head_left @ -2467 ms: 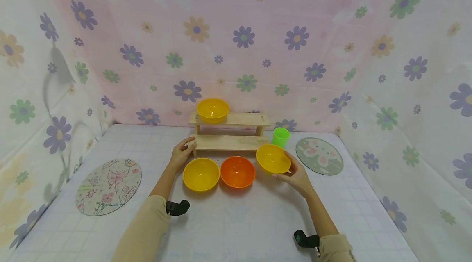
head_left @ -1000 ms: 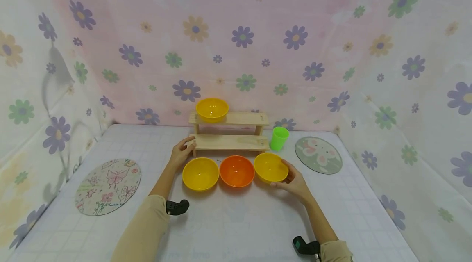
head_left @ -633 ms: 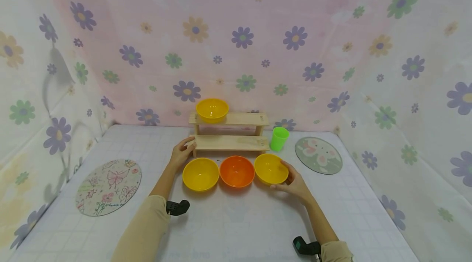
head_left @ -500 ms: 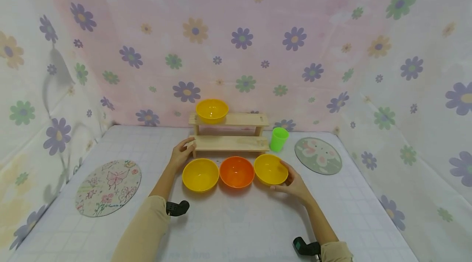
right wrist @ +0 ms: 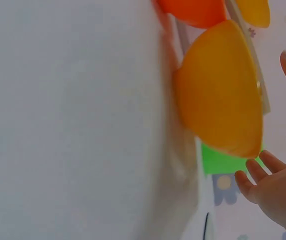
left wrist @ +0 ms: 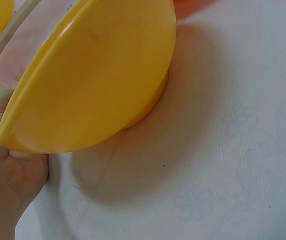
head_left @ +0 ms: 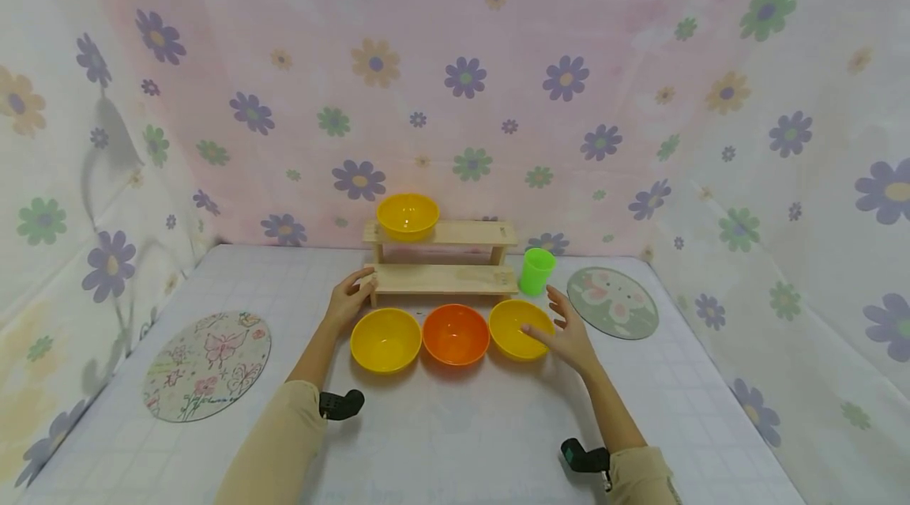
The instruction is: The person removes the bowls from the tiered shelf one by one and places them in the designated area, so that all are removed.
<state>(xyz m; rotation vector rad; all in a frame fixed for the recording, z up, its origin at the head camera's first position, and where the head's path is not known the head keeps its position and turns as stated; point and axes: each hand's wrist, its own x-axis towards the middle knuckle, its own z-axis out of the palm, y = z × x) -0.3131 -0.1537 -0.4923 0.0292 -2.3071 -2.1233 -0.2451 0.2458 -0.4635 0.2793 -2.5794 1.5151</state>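
Observation:
My left hand (head_left: 348, 301) holds the left end of the two-tier wooden shelf (head_left: 444, 279) at its lower board. In the left wrist view a yellow bowl (left wrist: 98, 75) hides most of that hand's fingers. To the right, my right hand (head_left: 572, 337) has its fingers spread beside the right yellow bowl (head_left: 515, 335), the thumb overlapping its rim in the head view. In the right wrist view, the right hand (right wrist: 283, 187) holds nothing. An orange bowl (head_left: 456, 337) stands between the right bowl and the left yellow bowl (head_left: 386, 343), all three upright in a row.
Another yellow bowl (head_left: 408, 219) sits on the shelf's upper tier, at the left. A green cup (head_left: 536, 272) stands right of the shelf. Round mats lie on both sides: a butterfly mat (head_left: 206, 367) and a rabbit mat (head_left: 613, 303). A flowered cloth (head_left: 462, 133) rises behind.
My right hand brought the yellow bowl nearer and down beside the orange one, then let go; its fingers have now lifted and spread. The left hand stayed at the shelf.

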